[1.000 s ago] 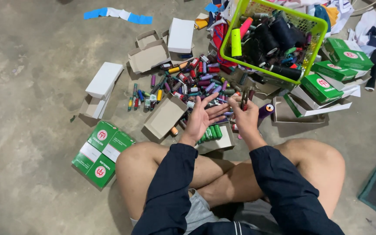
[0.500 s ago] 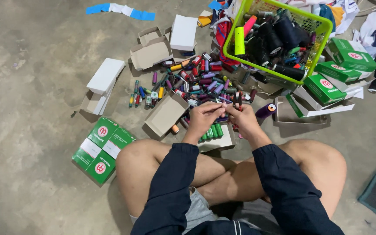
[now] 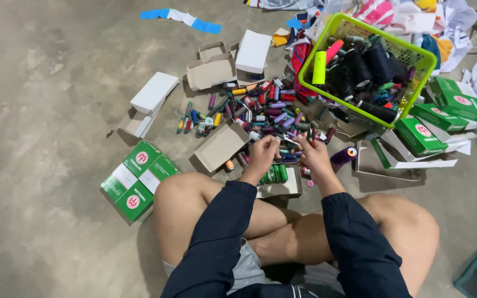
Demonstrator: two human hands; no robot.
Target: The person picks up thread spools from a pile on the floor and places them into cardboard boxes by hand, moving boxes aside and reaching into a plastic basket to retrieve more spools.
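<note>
sorting step, by looks: left hand (image 3: 261, 154) fingers pinched on small spool, right hand (image 3: 314, 156) clenched round dark spools, both over spool pile (image 3: 260, 113) on floor. green spools (image 3: 274, 174) in open box below. next likely calls for careful placing.

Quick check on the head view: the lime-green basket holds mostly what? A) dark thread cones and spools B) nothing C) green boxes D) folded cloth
A: the lime-green basket is filled with dark thread cones plus a few bright spools, while the green boxes lie outside it on the concrete floor.
</note>
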